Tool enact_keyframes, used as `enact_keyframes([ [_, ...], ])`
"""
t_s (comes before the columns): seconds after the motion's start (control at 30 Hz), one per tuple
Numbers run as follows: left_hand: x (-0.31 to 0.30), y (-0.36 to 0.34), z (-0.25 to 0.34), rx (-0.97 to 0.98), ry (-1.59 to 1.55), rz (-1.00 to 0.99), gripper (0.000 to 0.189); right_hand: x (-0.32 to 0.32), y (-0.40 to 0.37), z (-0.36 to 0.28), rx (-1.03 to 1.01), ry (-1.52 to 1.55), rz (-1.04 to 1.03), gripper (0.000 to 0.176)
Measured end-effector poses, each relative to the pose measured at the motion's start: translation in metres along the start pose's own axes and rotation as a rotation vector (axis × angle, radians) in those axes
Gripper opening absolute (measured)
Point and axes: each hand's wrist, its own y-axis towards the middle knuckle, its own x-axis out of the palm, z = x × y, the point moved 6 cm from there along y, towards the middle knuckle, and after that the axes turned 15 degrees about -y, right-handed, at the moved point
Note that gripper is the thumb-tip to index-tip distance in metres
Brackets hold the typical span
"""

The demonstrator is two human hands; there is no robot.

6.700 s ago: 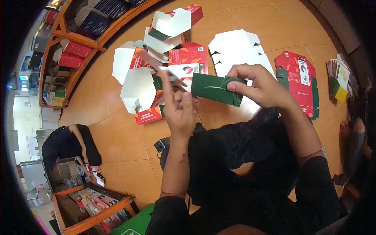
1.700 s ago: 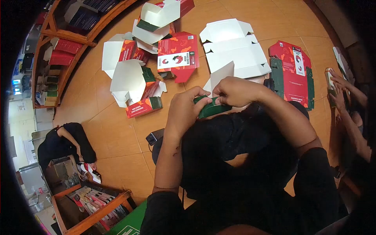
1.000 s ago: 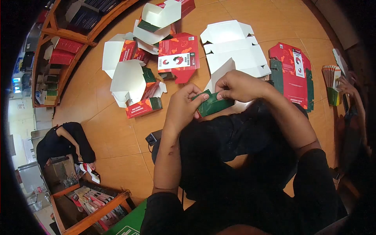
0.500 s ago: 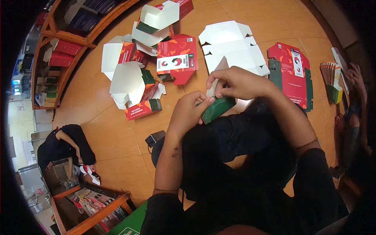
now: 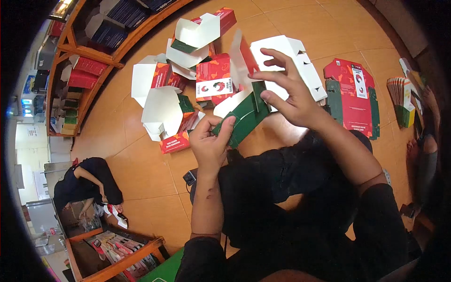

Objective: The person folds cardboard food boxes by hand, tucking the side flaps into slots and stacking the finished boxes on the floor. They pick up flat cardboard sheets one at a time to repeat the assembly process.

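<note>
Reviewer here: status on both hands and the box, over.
Left hand gripping box, thumb on its green side. Right hand at opposite end, fingers spread. Box part-folded, tall flap up. Nothing visibly blocking; other boxes lie beyond.

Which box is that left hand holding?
The partly folded box, green side showing: the left hand grips it; the boxes beyond lie on the floor.

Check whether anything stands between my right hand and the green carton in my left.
Nothing visible does: your right hand is at the upper end of the green carton, and your left hand holds its lower end.
</note>
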Motion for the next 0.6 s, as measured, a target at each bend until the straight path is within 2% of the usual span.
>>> enact_keyframes([
  [0.13,0.002,0.003,-0.01,-0.04,0.133,-0.014,0.019,0.017,-0.007,0.007,-0.013,0.014,-0.06,0.027],
  [0.2,0.004,0.005,-0.013,-0.025,0.14,-0.004,0.019,0.018,-0.013,0.023,0.27,0.164,0.052,0.03],
  [0.23,0.003,0.005,-0.013,-0.014,0.15,0.006,0.019,0.018,-0.015,0.022,0.306,0.066,0.062,0.026],
  [0.27,0.004,0.005,-0.012,-0.013,0.15,0.01,0.019,0.019,-0.017,0.019,0.304,0.068,0.059,0.026],
  [0.33,0.012,0.003,-0.004,0.102,0.349,-0.107,0.017,0.027,-0.016,0.003,0.132,-0.06,-0.081,0.022],
  [0.37,0.011,0.002,-0.006,0.1,0.349,-0.105,0.017,0.033,-0.017,0.003,0.189,0.073,-0.086,0.017],
  [0.4,0.01,0.001,-0.008,0.154,0.343,-0.097,0.017,0.032,-0.017,0.004,0.189,0.073,-0.087,0.017],
  [0.5,0.011,0.0,-0.007,0.246,0.36,-0.097,0.015,0.037,-0.018,0.005,0.151,0.224,-0.233,0.016],
  [0.6,0.013,-0.003,-0.006,0.325,0.368,-0.088,0.013,0.039,-0.019,0.001,0.148,0.2,-0.24,0.019],
])
